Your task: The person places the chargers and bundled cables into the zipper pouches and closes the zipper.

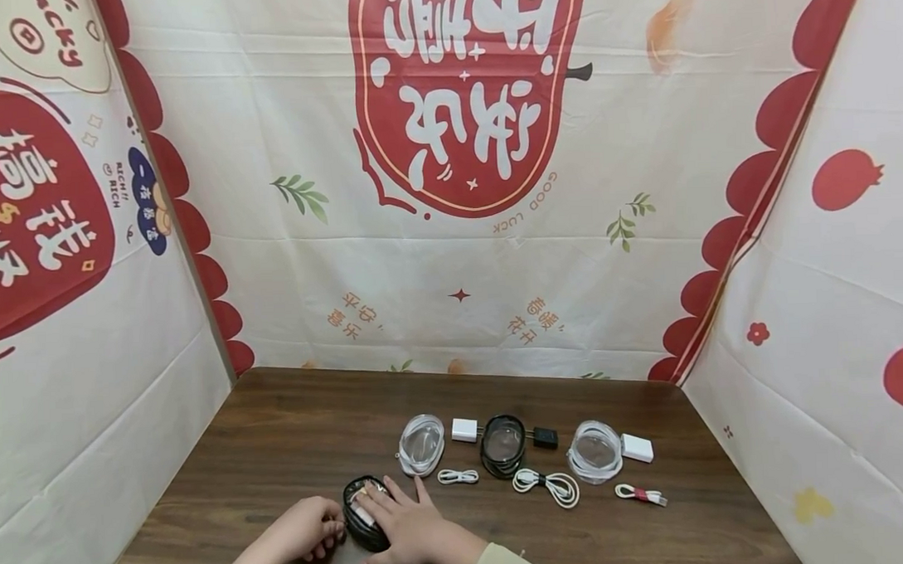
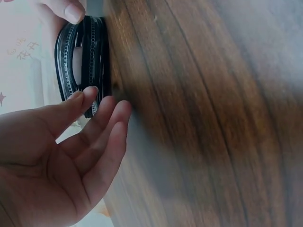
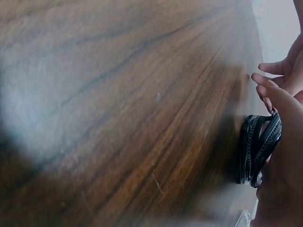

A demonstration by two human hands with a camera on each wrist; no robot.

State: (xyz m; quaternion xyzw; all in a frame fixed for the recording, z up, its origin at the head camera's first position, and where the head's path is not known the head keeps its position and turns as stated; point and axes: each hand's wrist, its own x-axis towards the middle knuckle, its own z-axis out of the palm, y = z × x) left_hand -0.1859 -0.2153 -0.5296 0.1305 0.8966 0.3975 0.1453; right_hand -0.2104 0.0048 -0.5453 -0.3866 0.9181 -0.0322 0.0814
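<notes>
A small oval pouch [image 1: 361,530] with black edging and a clear top lies near the table's front, with something white inside it. In the left wrist view, two zipper tracks [image 2: 91,47] run along its side with a gap between them, and a pale thing shows through. My left hand [image 1: 318,523] pinches the zipper's end between thumb and index finger, the other fingers loosely bent below. Spread over the pouch's top, my right hand [image 1: 417,525] presses on it with straight fingers. The right wrist view shows the tracks [image 3: 270,130] converging toward the left fingertips.
Behind stand a white-edged clear pouch [image 1: 422,446], a black-edged one [image 1: 504,444] and another white-edged one [image 1: 595,453]. White chargers [image 1: 465,430] [image 1: 636,448], a black charger [image 1: 545,437] and coiled white cables [image 1: 458,476] [image 1: 546,484] [image 1: 641,494] lie among them. Printed cloth [image 1: 421,266] surrounds the table.
</notes>
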